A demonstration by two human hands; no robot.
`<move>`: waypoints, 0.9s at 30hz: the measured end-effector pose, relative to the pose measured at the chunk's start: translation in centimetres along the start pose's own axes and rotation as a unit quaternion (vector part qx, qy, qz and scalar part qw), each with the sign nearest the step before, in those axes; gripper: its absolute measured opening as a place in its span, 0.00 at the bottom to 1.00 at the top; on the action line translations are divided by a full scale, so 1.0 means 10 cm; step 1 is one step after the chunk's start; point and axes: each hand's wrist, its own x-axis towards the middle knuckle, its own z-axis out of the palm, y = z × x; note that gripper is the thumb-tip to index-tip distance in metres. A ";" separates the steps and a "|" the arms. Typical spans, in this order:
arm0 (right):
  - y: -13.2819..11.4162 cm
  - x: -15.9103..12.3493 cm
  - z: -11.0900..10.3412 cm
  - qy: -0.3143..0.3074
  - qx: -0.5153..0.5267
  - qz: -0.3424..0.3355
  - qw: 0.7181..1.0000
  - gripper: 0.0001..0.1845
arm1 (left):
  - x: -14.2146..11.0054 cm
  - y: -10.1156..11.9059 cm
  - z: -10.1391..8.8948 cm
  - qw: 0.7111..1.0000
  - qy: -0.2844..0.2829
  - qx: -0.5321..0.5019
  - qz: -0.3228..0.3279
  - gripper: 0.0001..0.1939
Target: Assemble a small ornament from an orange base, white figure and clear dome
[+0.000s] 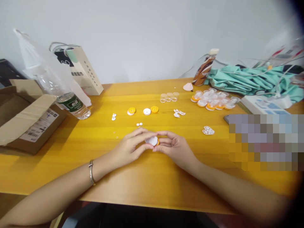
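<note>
Head view: left hand (134, 144) and right hand (174, 147) have their grip clamped on one white-and-orange round case (152, 141), midway between near and far edges of the surface (147, 180). Clear-topped cases (215, 100) toward the far right corner look finished; clear cups (169, 97) and orange discs (154, 109) look unassembled.

brown bottle (203, 71): "NFC" | paper bag (83, 74): "超市" | water bottle (72, 104): "怡", rest unclear | carton label (39, 126): blurred

disc (152, 141) between fingers (143, 148), cups (169, 98) behind, box (28, 115) left
</note>
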 end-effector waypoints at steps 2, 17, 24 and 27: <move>-0.02 -0.02 0.01 0.012 -0.002 0.000 1.000 0.23 | 0.00 0.00 0.01 1.000 0.005 0.002 0.004 0.19; 0.01 -0.05 0.01 0.011 0.005 -0.032 0.999 0.18 | 0.00 0.02 0.02 0.999 -0.001 -0.034 0.014 0.17; 0.02 -0.06 0.01 0.018 0.020 -0.027 0.999 0.17 | 0.02 -0.02 -0.04 0.998 -0.041 -0.024 0.037 0.18; 0.03 -0.05 0.00 0.019 0.020 -0.026 0.999 0.18 | 0.02 -0.04 -0.06 0.998 -0.036 0.014 0.055 0.18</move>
